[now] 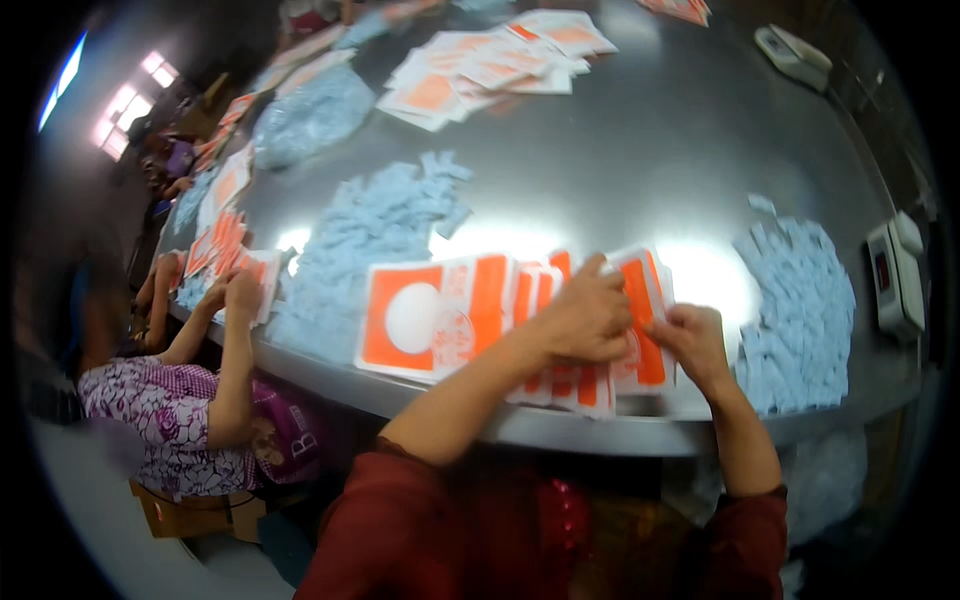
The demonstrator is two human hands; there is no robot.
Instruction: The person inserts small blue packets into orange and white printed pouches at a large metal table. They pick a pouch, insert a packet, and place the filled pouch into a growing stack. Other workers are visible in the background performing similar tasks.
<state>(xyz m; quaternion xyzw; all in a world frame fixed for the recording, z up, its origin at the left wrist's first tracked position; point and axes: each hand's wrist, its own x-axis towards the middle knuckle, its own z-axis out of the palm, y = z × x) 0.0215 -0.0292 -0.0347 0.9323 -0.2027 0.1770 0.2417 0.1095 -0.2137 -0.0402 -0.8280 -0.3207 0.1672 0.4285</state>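
A row of flat orange-and-white printed bags (405,330) lies overlapped along the near edge of the metal table. My left hand (588,315) rests over the right part of this row, its fingers bent and pressed together. What they grip, if anything, is hidden beneath the hand. At the right end of the row, my right hand (697,345) pinches the edge of an orange-and-white bag (648,370) between thumb and fingers. A heap of small light-blue packets (797,315) lies just right of my right hand. Another heap of blue packets (375,225) spreads left of and beyond the bags.
Farther back on the steel table (640,150) lies a pile of orange-and-white bags (485,65). A clear plastic sack (312,115) sits at the far left. Two white scales (893,275) stand along the right side. At my left, a co-worker (165,415) handles similar bags.
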